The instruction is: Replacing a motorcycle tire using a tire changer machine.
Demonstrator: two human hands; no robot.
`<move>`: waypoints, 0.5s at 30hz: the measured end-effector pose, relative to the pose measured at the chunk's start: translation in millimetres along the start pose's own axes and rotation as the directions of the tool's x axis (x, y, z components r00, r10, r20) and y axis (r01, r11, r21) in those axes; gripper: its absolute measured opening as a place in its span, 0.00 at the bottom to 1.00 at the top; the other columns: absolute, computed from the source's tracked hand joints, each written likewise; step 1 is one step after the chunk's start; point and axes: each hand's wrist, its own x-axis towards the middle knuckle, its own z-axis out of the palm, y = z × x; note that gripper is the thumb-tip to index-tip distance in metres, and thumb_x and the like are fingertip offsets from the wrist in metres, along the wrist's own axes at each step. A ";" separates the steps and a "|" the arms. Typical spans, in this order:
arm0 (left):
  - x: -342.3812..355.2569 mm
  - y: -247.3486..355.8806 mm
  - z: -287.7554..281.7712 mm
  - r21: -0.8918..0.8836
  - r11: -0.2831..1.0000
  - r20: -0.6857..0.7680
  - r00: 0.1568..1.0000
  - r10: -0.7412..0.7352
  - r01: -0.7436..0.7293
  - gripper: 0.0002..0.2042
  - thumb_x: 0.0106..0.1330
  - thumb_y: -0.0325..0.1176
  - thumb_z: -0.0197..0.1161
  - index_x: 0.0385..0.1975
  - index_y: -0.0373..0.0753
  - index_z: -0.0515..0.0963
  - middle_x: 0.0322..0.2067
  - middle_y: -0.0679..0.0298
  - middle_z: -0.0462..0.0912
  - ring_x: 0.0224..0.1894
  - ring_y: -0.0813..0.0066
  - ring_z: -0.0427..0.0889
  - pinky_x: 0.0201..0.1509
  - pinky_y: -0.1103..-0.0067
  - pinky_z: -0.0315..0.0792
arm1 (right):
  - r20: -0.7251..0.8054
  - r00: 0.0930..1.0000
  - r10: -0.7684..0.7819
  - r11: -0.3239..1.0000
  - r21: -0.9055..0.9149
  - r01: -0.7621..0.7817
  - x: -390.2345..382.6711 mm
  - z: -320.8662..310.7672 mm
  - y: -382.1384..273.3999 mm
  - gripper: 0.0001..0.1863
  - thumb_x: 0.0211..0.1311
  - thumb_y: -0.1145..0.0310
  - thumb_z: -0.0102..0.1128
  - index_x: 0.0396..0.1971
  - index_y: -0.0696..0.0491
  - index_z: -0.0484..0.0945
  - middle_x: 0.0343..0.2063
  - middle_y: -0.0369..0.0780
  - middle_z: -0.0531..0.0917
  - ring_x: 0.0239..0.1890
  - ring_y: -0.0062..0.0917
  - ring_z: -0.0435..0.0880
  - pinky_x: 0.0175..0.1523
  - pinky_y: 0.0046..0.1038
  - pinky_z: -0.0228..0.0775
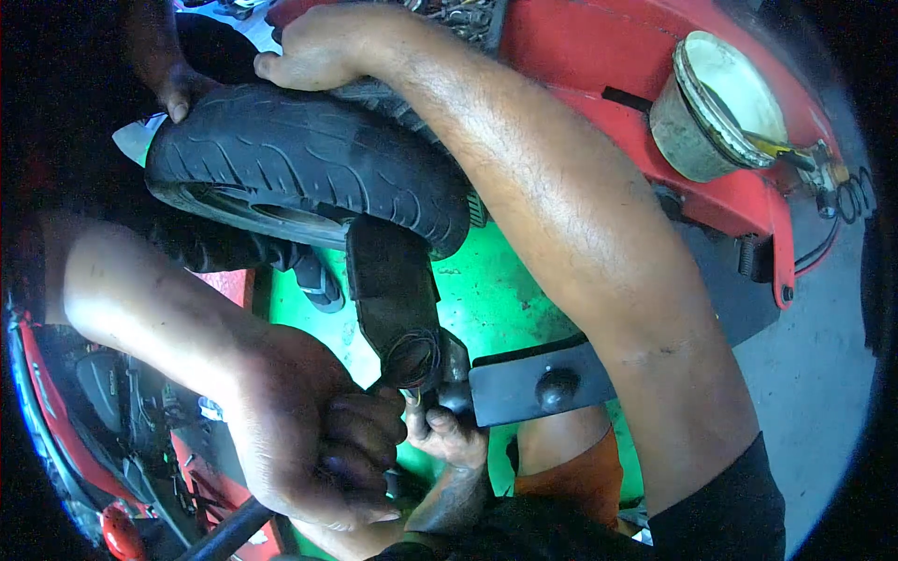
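Note:
My right forearm crosses from lower right to my right hand (313,51), closed above a black tyre on a wheel (299,159); what its fingers hold is unclear. My left hand (447,439), low centre, is closed around a metal fitting (454,374) beneath a dark upright plate (388,280) that reaches the tyre. A curved black plate (510,393) with a bolt adjoins it. A co-worker's fist (318,430), from the left, is beside my left hand, near a dark bar (234,528); their other hand (178,93) rests on the tyre.
A red machine (571,56) at upper right carries a grimy bucket (692,131) with a yellow-handled brush and a hose fitting. A red and black motorbike (103,393) stands at left. A bent leg in orange shorts (571,467) is below. The floor (486,280) is green and grey.

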 end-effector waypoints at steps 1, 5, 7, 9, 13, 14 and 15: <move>4.5 4.6 1.8 0.005 1.000 -0.001 1.000 0.002 -0.002 0.21 0.76 0.44 0.51 0.55 0.30 0.72 0.49 0.52 0.79 0.44 0.66 0.78 0.49 0.70 0.74 | 0.002 1.000 0.001 1.000 -0.002 -0.001 4.1 2.6 0.5 0.30 0.68 0.45 0.42 0.53 0.53 0.79 0.55 0.48 0.79 0.59 0.41 0.77 0.63 0.40 0.67; 7.0 3.0 11.5 -0.562 0.792 0.032 0.963 -0.268 0.239 0.26 0.69 0.44 0.63 0.58 0.31 0.70 0.51 0.51 0.76 0.49 0.66 0.76 0.53 0.68 0.72 | 0.013 1.000 0.009 1.000 -0.018 -0.009 13.9 9.2 0.5 0.31 0.68 0.44 0.41 0.54 0.53 0.79 0.57 0.47 0.78 0.60 0.40 0.76 0.64 0.40 0.66; -2.6 -19.1 3.4 0.013 0.999 0.032 0.999 0.032 -0.033 0.27 0.67 0.45 0.64 0.58 0.31 0.68 0.51 0.52 0.75 0.49 0.66 0.76 0.53 0.68 0.72 | 0.018 1.000 0.013 0.999 -0.035 -0.012 13.9 10.2 2.3 0.31 0.68 0.44 0.41 0.55 0.52 0.79 0.58 0.46 0.78 0.61 0.39 0.76 0.65 0.40 0.65; 7.0 -9.6 10.3 -0.227 0.974 0.035 0.999 0.030 -0.021 0.27 0.68 0.43 0.63 0.60 0.32 0.66 0.51 0.53 0.76 0.48 0.67 0.76 0.52 0.70 0.73 | 0.016 1.000 0.016 0.998 -0.060 -0.015 14.7 12.5 -1.6 0.31 0.68 0.43 0.40 0.55 0.52 0.78 0.58 0.46 0.77 0.61 0.39 0.75 0.65 0.41 0.65; 10.5 17.8 15.3 -0.618 0.750 -0.024 0.949 -0.315 0.234 0.26 0.68 0.46 0.63 0.54 0.29 0.71 0.49 0.55 0.77 0.47 0.68 0.76 0.51 0.72 0.71 | -0.030 1.000 -0.005 0.994 -0.112 0.001 24.3 14.7 0.2 0.32 0.67 0.42 0.42 0.56 0.51 0.79 0.58 0.45 0.78 0.61 0.39 0.76 0.64 0.41 0.66; 11.0 13.5 13.5 -0.561 0.791 -0.020 0.952 -0.306 0.243 0.26 0.68 0.48 0.63 0.52 0.29 0.72 0.47 0.56 0.77 0.45 0.68 0.76 0.50 0.72 0.72 | 0.006 1.000 0.005 0.996 -0.091 -0.005 26.4 13.5 -0.5 0.32 0.67 0.41 0.42 0.55 0.51 0.79 0.58 0.44 0.78 0.61 0.39 0.76 0.65 0.41 0.66; 11.8 9.8 10.6 -0.501 0.829 -0.013 0.955 -0.297 0.251 0.26 0.68 0.49 0.63 0.51 0.28 0.73 0.46 0.57 0.78 0.44 0.69 0.77 0.49 0.72 0.73 | 0.041 0.999 0.015 0.997 -0.070 -0.012 27.2 14.5 -1.4 0.32 0.67 0.41 0.42 0.55 0.50 0.79 0.58 0.44 0.78 0.61 0.39 0.76 0.65 0.42 0.66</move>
